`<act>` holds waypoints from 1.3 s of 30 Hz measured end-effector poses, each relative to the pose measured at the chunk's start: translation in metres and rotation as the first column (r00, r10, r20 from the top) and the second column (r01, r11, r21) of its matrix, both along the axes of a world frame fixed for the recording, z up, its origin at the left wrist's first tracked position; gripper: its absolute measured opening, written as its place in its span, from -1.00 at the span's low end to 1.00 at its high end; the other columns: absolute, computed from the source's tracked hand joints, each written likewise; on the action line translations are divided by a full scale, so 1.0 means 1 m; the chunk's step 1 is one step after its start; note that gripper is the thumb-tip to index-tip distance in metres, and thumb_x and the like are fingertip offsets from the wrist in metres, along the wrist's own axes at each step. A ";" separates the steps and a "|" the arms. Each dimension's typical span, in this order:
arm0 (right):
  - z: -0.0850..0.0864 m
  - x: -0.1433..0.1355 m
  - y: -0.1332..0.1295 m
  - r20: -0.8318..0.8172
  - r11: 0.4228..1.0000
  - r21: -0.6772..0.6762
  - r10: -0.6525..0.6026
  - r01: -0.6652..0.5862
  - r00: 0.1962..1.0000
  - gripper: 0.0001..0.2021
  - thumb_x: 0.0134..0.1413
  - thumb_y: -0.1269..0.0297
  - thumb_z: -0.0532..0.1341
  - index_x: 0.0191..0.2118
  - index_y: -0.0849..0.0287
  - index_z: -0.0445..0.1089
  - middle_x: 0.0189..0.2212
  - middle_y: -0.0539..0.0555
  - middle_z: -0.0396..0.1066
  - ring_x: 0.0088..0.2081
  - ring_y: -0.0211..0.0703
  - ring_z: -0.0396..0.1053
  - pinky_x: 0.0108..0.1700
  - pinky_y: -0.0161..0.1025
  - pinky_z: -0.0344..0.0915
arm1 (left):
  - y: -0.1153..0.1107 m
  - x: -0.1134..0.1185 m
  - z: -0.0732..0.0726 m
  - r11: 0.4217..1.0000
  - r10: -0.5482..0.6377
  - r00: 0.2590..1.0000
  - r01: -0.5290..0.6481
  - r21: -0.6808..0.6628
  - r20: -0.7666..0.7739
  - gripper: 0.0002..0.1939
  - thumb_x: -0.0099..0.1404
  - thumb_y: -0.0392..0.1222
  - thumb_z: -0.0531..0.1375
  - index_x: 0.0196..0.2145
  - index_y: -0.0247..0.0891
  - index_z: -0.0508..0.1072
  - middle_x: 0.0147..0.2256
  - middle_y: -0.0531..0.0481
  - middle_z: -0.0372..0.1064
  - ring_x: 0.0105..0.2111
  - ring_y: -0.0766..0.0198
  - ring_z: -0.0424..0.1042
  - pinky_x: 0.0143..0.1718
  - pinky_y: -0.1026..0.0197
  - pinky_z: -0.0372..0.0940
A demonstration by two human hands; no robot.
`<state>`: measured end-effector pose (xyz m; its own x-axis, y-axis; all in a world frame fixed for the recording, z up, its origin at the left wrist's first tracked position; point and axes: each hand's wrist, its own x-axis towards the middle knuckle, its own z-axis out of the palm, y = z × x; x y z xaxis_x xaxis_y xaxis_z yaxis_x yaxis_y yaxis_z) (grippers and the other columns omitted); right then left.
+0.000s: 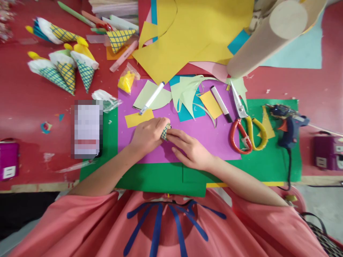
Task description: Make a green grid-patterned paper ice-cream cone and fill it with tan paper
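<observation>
My left hand point(151, 134) is closed around a small rolled paper cone point(165, 132), cream with a dark criss-cross pattern. Most of the cone is hidden by the fingers. My right hand point(191, 148) reaches in from the other side, its fingers stretched out and their tips against the cone, the thumb held apart below. Both hands are over a purple sheet point(214, 144). Just beyond them lie a yellow paper strip point(139, 118), a white marker point(152, 97) on a pale green paper piece point(142, 93), and pale green offcuts point(187, 94).
Large scissors point(242, 121) lie open at right, with a glue gun point(288, 125) and its cord beyond. A phone point(88, 130) lies at left. Several patterned paper cones point(85, 73) are at upper left. A thick pale roll point(257, 46) stands at upper right.
</observation>
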<state>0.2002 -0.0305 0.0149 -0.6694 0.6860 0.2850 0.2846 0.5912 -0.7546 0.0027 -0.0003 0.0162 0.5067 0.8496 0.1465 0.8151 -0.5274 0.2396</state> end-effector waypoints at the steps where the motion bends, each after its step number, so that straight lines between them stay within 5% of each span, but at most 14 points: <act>1: 0.000 0.000 0.000 0.005 1.000 -0.002 0.007 -0.007 1.000 -0.59 0.27 0.37 -0.02 0.20 0.28 0.18 0.17 0.33 0.23 0.22 -0.01 0.23 0.21 -0.02 0.31 | 0.000 0.001 0.000 1.000 0.000 1.000 0.000 0.002 -0.002 -0.87 0.27 -0.27 0.04 -0.25 -0.21 0.35 -0.39 -0.03 0.47 -0.37 0.18 0.48 -0.39 0.22 0.26; 17: -0.006 -0.008 0.004 0.061 0.996 0.072 -0.053 0.049 0.997 -0.67 0.28 0.29 0.00 0.06 0.27 0.34 0.11 0.31 0.35 0.09 0.02 0.38 0.01 -0.03 0.40 | 0.000 0.007 0.004 1.000 -0.016 1.000 0.016 -0.015 -0.017 -0.89 0.24 -0.34 0.10 -0.27 -0.21 0.35 -0.41 -0.01 0.44 -0.38 0.16 0.46 -0.38 0.20 0.27; 26: -0.006 -0.006 0.009 -0.093 0.961 0.122 -0.236 0.247 0.967 -0.80 0.26 0.30 0.11 -0.12 0.18 0.46 -0.07 0.20 0.50 0.02 -0.08 0.44 0.01 -0.07 0.39 | -0.004 0.010 0.007 0.969 0.019 0.937 0.068 -0.237 0.348 -0.30 0.06 -0.49 0.14 0.18 -0.27 0.15 -0.07 -0.12 0.36 -0.05 0.13 0.38 -0.04 0.15 0.32; 31: -0.004 -0.003 0.009 -0.122 0.950 0.205 -0.215 0.237 0.969 -0.82 0.22 0.40 0.13 -0.14 0.19 0.46 -0.06 0.21 0.50 0.02 -0.07 0.44 -0.01 -0.08 0.43 | 0.001 0.004 0.012 0.936 0.057 0.875 0.120 -0.331 0.480 -0.63 0.16 -0.33 0.20 -0.04 -0.20 0.35 -0.13 -0.02 0.38 -0.12 0.24 0.42 -0.11 0.26 0.32; 36: -0.004 -0.005 0.006 -0.113 0.971 0.190 -0.127 0.147 0.986 -0.77 0.22 0.41 0.12 -0.05 0.24 0.43 0.01 0.25 0.46 0.11 -0.06 0.39 0.10 -0.08 0.39 | 0.000 0.001 0.013 0.952 0.136 0.971 -0.073 -0.296 0.198 -0.93 0.23 -0.20 0.15 -0.30 -0.20 0.34 -0.45 0.08 0.37 -0.44 0.27 0.39 -0.45 0.28 0.17; 39: -0.002 -0.004 0.006 -0.171 0.992 0.059 -0.101 0.113 0.980 -0.75 0.24 0.41 0.11 -0.01 0.24 0.40 0.05 0.24 0.44 0.14 -0.11 0.37 0.16 -0.10 0.35 | -0.001 0.001 0.011 0.959 0.148 0.982 -0.113 -0.259 0.119 -0.96 0.24 -0.22 0.13 -0.31 -0.20 0.33 -0.47 0.07 0.38 -0.46 0.25 0.39 -0.44 0.27 0.16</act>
<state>0.1960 -0.0245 0.0126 -0.5322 0.7261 0.4353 0.2224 0.6161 -0.7557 0.0042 -0.0012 0.0275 0.3793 0.9251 -0.0191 0.8232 -0.3279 0.4636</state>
